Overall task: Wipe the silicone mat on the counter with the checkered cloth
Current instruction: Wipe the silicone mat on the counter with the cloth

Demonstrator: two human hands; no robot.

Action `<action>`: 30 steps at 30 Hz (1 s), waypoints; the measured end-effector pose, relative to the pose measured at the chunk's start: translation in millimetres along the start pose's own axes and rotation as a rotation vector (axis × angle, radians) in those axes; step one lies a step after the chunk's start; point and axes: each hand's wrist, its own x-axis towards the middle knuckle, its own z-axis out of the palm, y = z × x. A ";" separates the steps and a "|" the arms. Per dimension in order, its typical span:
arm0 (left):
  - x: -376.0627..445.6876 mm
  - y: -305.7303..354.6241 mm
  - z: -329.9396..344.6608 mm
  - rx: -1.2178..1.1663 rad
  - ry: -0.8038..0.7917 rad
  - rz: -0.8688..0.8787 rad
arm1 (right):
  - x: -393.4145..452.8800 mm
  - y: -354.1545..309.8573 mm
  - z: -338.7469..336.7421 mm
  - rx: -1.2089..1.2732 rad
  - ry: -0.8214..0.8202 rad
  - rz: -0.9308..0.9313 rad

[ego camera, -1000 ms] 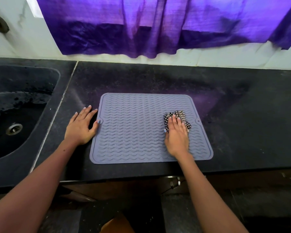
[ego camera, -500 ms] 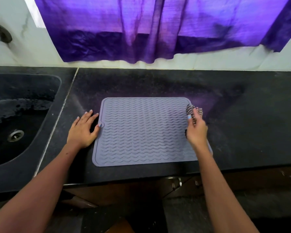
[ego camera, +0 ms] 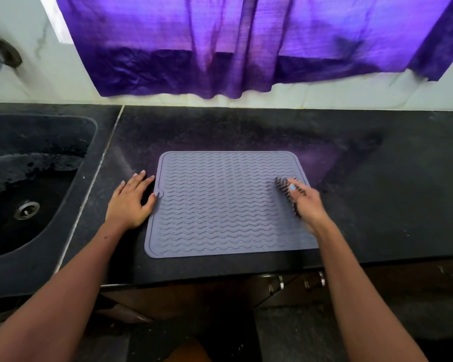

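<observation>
The dark stone surface [ego camera: 377, 205] fills the middle band of the frame, and it is the firm base under everything you do. On it, at the centre of the frame, lies the silicone mat [ego camera: 220, 205], flat, with wavy ridges and a raised rim. I judge that it is soft, light and flexible, so it can slide or buckle on the smooth stone when you push across it. This is why you should hold it at one edge and not lift it.

Your left hand [ego camera: 130, 202] does this job: it lies with fingers spread on the surface at the left edge of the mat, and the thumb tip touches the small tab on the rim. Keep the pressure downward there.

Your right hand [ego camera: 306, 202] is at the right side of the mat, a little blurred, and its fingers are curled around the checkered cloth [ego camera: 285, 192], which is bunched in a small wad. The cloth touches the mat near the right rim. It looks soft and thin, so I think it will fold into the grooves if you press with the flat fingers. Take it in the middle of the wad, so that no loose corner drags.

In the left of the frame the sink [ego camera: 37, 178] is well apart from the mat.
</observation>
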 end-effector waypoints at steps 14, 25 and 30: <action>0.9 1.0 1.7 0.009 0.010 0.004 | -50.3 48.5 3.2 -1.021 0.184 -0.246; -0.8 3.7 -3.6 0.002 0.005 -0.004 | 10.9 -15.8 -3.9 -0.354 0.348 -0.140; -0.4 3.2 -4.1 -0.001 0.001 0.001 | 7.3 26.4 29.0 -1.025 0.121 -0.273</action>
